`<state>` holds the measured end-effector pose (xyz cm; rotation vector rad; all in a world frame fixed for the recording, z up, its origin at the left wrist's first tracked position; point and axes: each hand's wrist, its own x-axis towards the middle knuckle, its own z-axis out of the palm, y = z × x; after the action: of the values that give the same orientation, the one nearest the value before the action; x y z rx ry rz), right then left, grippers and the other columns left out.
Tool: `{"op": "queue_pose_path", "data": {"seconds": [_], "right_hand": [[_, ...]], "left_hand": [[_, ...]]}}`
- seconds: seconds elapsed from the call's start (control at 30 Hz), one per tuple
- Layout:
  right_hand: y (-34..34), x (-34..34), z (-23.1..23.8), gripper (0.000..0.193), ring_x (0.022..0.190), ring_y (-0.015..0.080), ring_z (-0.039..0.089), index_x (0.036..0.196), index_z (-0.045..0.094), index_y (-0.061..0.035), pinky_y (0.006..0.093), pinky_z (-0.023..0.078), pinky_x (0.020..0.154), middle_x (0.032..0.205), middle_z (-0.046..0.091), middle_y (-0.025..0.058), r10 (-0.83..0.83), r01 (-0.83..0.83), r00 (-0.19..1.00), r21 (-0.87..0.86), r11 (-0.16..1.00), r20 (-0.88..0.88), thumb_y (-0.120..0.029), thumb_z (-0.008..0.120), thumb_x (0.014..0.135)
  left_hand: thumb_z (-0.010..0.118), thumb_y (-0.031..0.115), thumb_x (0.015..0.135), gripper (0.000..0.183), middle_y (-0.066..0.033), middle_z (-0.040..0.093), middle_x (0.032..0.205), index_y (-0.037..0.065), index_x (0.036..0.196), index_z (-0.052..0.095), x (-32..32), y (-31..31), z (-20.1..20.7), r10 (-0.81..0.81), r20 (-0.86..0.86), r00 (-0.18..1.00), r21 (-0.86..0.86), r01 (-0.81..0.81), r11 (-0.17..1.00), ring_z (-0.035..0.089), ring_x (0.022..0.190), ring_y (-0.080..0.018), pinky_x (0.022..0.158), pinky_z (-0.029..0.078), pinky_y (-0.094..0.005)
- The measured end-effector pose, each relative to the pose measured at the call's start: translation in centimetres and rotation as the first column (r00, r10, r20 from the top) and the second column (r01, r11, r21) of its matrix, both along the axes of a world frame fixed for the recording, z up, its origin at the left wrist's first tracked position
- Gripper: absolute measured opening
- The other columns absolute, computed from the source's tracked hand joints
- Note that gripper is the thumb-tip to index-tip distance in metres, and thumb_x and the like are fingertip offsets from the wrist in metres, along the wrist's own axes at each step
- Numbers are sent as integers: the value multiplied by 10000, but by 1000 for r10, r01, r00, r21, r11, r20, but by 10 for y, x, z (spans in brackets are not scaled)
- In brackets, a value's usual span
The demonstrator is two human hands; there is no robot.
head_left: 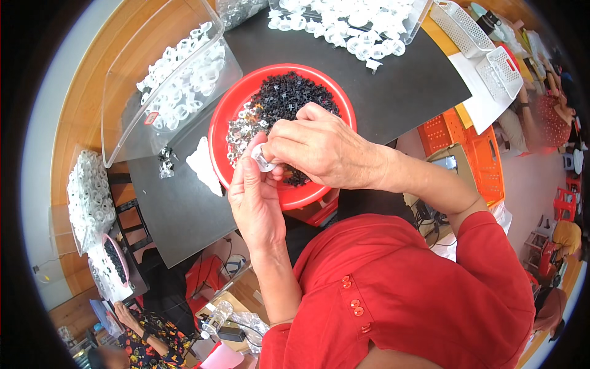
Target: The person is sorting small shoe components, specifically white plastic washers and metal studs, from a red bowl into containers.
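Note:
Over the near part of a round red basin (216, 132), my two hands meet at a small white round plastic part (263, 161). My left hand (255, 197) has its thumb and fingers closed on the part's rim from below. From the right, my right hand (322, 147) presses bent fingers onto the part; whether a smaller piece is pinched there is hidden. The basin holds a heap of small black plastic pieces (289, 95) and, on the left, a pile of small clear and metallic pieces (244, 128).
A clear bin (110, 126) of white rings stands at the left, and another heap of white parts (362, 31) lies at the far side. A white cloth (204, 166) touches the basin. White baskets (499, 72) and an orange crate (488, 161) are at right. Other people sit around.

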<state>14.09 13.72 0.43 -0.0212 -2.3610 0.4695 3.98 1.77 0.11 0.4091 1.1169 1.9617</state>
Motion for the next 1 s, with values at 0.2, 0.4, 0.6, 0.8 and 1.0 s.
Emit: {"op": "queue_pose_path", "data": {"seconds": [0.2, 0.4, 0.6, 0.8, 1.0], "right_hand": [[-11, 3, 7, 116, 657, 170, 589, 899, 611, -11, 301, 453, 588, 814, 596, 71, -98, 57, 995, -631, 773, -30, -109, 648, 849], [-15, -8, -4, 167, 682, 61, 613, 949, 636, 43, 226, 503, 599, 786, 665, 46, -31, -135, 989, -970, 201, -144, -109, 646, 881], [-25, -14, -6, 143, 694, 53, 622, 945, 636, 38, 198, 504, 578, 791, 662, 37, -74, -192, 979, -981, -4, -191, -92, 647, 885], [-38, -18, -6, 132, 650, 46, 615, 917, 632, 34, 198, 501, 536, 741, 660, 36, -131, -187, 970, -972, 142, -205, -90, 656, 879], [-35, -17, -6, 113, 619, 48, 618, 909, 633, 37, 200, 506, 537, 734, 671, 45, -170, -165, 965, -968, 190, -198, -70, 649, 875]], "left_hand": [[516, 238, 984, 411, -96, 617, 1105, -69, 1258, 523, 1, -1, 2, 36, -24, 999, -3, -36, 999, 553, 858, -102, 749, 461, -254], [513, 185, 982, 393, -93, 612, 1118, -39, 1304, 492, 11, 5, 7, 89, -55, 994, -11, -90, 996, 565, 887, -101, 766, 476, -242], [548, 88, 940, 416, -79, 619, 1088, -16, 1335, 467, 8, 3, 2, 73, -138, 988, -8, -75, 997, 577, 870, -94, 768, 479, -237], [556, 71, 926, 418, -91, 628, 1081, -19, 1326, 473, 1, 1, 1, 121, -35, 992, 7, -121, 993, 582, 855, -100, 772, 486, -246], [530, 86, 936, 413, -143, 603, 1163, -32, 1326, 460, 7, 4, 8, 91, 23, 996, -22, -91, 996, 590, 888, -131, 790, 495, -267]]}}
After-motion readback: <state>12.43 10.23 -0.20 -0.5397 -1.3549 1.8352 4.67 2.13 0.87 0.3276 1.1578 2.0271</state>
